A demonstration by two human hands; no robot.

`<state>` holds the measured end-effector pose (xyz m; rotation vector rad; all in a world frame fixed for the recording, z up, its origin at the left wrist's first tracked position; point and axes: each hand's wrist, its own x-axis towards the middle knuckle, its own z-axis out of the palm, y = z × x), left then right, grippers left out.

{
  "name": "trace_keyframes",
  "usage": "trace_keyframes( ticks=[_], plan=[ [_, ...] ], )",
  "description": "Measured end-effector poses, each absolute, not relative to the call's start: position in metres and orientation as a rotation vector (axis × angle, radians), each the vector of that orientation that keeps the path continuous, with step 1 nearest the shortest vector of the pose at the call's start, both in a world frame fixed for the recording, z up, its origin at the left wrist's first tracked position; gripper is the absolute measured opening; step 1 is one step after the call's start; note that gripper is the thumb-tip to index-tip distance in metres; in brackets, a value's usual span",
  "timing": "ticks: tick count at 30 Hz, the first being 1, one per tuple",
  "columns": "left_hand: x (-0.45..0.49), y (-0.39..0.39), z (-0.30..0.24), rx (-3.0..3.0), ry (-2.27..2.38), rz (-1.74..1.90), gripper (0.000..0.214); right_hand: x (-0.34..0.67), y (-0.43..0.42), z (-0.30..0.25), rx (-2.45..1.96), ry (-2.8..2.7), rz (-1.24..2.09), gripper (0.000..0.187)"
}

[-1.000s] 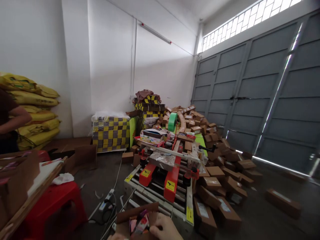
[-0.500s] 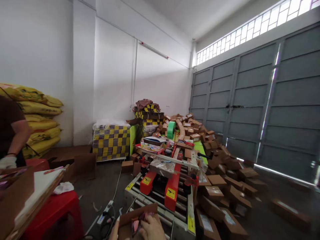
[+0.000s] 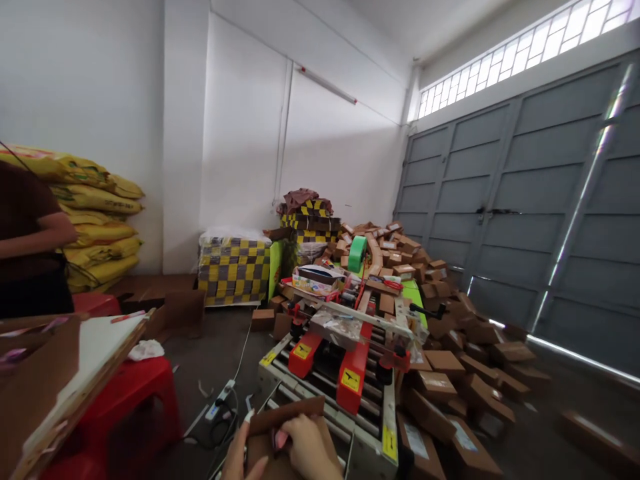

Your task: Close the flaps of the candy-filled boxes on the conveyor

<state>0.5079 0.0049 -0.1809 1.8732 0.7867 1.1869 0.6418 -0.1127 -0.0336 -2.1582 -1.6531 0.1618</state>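
Observation:
An open cardboard box [image 3: 286,415] lies low at the bottom of the view, over the near end of the roller conveyor [image 3: 320,407]. My left hand [image 3: 239,457] is closed on the box's left wall, partly cut off by the picture edge. Inside the box, my right hand [image 3: 311,445] has its fingers bent round a small pink item [image 3: 280,440]; most of that item is covered by the hand and its kind is unclear. Just beyond stands the red-armed carton taping machine [image 3: 350,380] with a green tape roll [image 3: 357,254].
Many taped cartons [image 3: 443,363] are heaped to the right. A red stool [image 3: 135,393] and a white-topped table [image 3: 100,347] stand left, a person [image 3: 35,233] behind them. A power strip [image 3: 220,400] with cables lies on the floor. Yellow sacks [image 3: 95,200] are stacked far left.
The view has turned slightly left. My right hand has curled its fingers further round the pink item in the box. More of my left hand shows, its thumb now visible. The other person's arm has lifted.

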Motion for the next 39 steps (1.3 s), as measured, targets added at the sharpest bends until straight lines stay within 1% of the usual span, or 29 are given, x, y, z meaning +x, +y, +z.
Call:
trace_keyframes(
  ticks=[3,6,8,9,11,14,17,19,23,25,27,29,30,32,35,36,37,39],
  plan=[
    [0.502,-0.001,-0.168,1.867,0.766,1.095,0.065,0.648,-0.115,-0.024,-2.073,-1.751,0.238,0.028],
    [0.497,-0.018,-0.141,1.869,0.666,1.057,0.059,0.651,-0.126,-0.023,-1.990,-1.753,0.281,0.015],
    [0.495,-0.027,-0.123,1.882,0.571,1.002,0.051,0.650,-0.130,-0.028,-2.005,-1.646,0.247,0.018],
    [0.495,-0.030,-0.116,1.890,0.552,0.986,0.051,0.649,-0.130,-0.032,-2.038,-1.571,0.215,0.021],
    [0.496,-0.031,-0.108,1.913,0.562,0.974,0.056,0.646,-0.127,-0.041,-2.125,-1.435,0.153,0.022],
    [0.497,-0.031,-0.106,1.954,0.588,0.993,0.065,0.647,-0.116,-0.053,-2.226,-1.328,0.084,0.015],
    [0.498,-0.035,-0.108,1.989,0.611,1.023,0.067,0.654,-0.107,-0.061,-2.227,-1.314,0.019,0.015],
    [0.500,-0.039,-0.109,1.987,0.634,1.054,0.060,0.660,-0.104,-0.064,-2.183,-1.322,-0.017,0.017],
    [0.502,-0.047,-0.107,1.979,0.635,1.151,0.039,0.664,-0.120,-0.068,-2.047,-1.300,-0.101,0.012],
    [0.501,-0.048,-0.104,2.017,0.614,1.191,0.025,0.659,-0.138,-0.070,-2.001,-1.215,-0.191,0.019],
    [0.498,-0.048,-0.100,2.096,0.592,1.181,0.014,0.647,-0.158,-0.073,-1.933,-1.108,-0.325,0.034],
    [0.495,-0.052,-0.098,2.204,0.604,1.143,0.019,0.630,-0.176,-0.078,-1.871,-1.078,-0.396,0.050],
    [0.493,-0.055,-0.097,2.256,0.638,1.131,0.022,0.620,-0.182,-0.080,-1.866,-1.115,-0.374,0.056],
    [0.490,-0.064,-0.097,2.321,0.753,1.126,0.026,0.600,-0.189,-0.084,-1.930,-1.282,-0.218,0.066],
    [0.485,-0.078,-0.096,2.300,0.901,1.102,0.025,0.582,-0.187,-0.089,-2.065,-1.516,0.005,0.084],
    [0.483,-0.080,-0.096,2.272,0.914,1.087,0.024,0.580,-0.183,-0.091,-2.091,-1.557,0.025,0.087],
    [0.481,-0.082,-0.095,2.244,0.903,1.063,0.024,0.582,-0.178,-0.092,-2.106,-1.579,0.018,0.087],
    [0.476,-0.083,-0.093,2.196,0.829,1.013,0.022,0.596,-0.164,-0.095,-2.111,-1.605,-0.021,0.076]
  ],
)
